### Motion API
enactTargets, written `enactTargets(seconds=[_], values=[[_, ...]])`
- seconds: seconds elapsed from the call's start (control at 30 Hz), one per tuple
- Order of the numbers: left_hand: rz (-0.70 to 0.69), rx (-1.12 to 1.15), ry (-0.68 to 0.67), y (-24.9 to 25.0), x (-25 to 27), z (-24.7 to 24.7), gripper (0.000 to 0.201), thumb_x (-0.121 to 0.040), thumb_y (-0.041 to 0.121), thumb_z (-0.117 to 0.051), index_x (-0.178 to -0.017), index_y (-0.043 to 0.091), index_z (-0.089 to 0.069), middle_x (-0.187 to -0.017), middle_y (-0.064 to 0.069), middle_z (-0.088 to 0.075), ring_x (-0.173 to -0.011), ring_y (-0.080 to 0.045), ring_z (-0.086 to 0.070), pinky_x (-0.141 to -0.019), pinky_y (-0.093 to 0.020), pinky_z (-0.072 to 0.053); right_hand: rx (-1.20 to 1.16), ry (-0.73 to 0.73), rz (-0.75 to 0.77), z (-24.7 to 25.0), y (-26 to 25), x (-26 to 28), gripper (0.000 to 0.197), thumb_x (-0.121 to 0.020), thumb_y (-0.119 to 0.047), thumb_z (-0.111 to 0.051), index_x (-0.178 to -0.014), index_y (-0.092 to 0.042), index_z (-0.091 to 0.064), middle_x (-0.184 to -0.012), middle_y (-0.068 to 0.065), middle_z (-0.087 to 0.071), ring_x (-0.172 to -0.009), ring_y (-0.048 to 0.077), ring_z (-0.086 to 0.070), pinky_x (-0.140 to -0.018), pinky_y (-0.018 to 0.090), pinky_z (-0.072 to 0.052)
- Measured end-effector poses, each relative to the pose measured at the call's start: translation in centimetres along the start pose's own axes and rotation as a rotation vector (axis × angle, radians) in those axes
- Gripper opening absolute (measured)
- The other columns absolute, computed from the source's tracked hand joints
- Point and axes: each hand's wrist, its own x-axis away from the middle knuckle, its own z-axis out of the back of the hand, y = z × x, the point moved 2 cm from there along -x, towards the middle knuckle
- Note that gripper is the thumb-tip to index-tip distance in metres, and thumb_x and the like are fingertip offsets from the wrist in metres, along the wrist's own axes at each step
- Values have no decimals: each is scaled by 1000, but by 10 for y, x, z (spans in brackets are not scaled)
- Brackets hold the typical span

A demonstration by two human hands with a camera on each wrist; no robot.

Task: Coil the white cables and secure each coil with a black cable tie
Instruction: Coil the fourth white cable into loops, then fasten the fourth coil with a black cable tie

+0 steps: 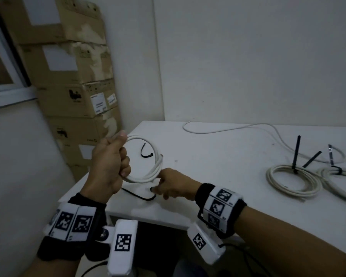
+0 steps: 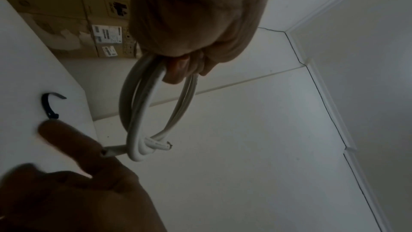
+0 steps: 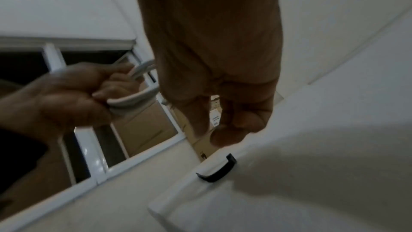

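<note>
White cable coil [image 1: 148, 166] hung above the near left corner of the tabletop [image 1: 218, 156], gripped in the left hand [image 1: 110, 162], whose fingers were curled round the bundled loops with the thumb laid along the top. In the left wrist view both cut ends of the coil stuck out at its lower edge. The right hand [image 1: 172, 186] was low at the tabletop beside the coil, its fingers bent and its fingertips at one end of a black cable tie [image 1: 140, 194] lying on the surface; whether they pinched it could not be told. A second black tie [image 1: 146, 152] lay curled farther back. Two tied coils [image 1: 294, 180] sat well to the right, and a loose white cable [image 1: 228, 129] trailed along the far edge.
</note>
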Motion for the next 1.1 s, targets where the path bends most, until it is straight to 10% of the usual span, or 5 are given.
enactTargets(seconds=[0.17, 0.37, 0.73, 1.1], values=[[17, -18, 13, 2, 4, 4, 27, -98, 25, -50, -71, 26, -44, -40, 9, -23, -28, -4, -16, -32, -11, -17, 629, -84, 75, -16, -1, -9, 34, -84, -13, -64, -117, -7, -60, -121, 11, -59, -108, 28, -56, -80, 29, -43], [106, 24, -47, -1, 3, -13, 29, -100, 27, -36, -71, 21, -37, -41, 8, -21, -31, -6, -13, -34, -12, -12, 730, 39, -16, 17, 18, 19, 25, -85, -15, -60, -103, 3, -64, -107, 18, -66, -98, 32, -62, -79, 34, -51], [30, -107, -181, -33, 17, -145, 35, -99, 18, -42, -67, 20, -28, -39, 9, -28, -31, -7, -19, -34, -13, -17, -513, 920, 66, 139, 55, 194, 13, -91, -2, -54, -87, 4, -65, -70, 13, -70, -51, 17, -61, -46, 29, -53], [5, -254, -522, -76, 78, -299, 36, -101, 20, -41, -67, 19, -28, -42, 8, -27, -36, -7, -17, -39, -14, -16, -1567, 761, 19, 140, 109, 236, 25, -93, -2, -49, -76, 6, -65, -61, 13, -70, -51, 18, -69, -46, 22, -55]])
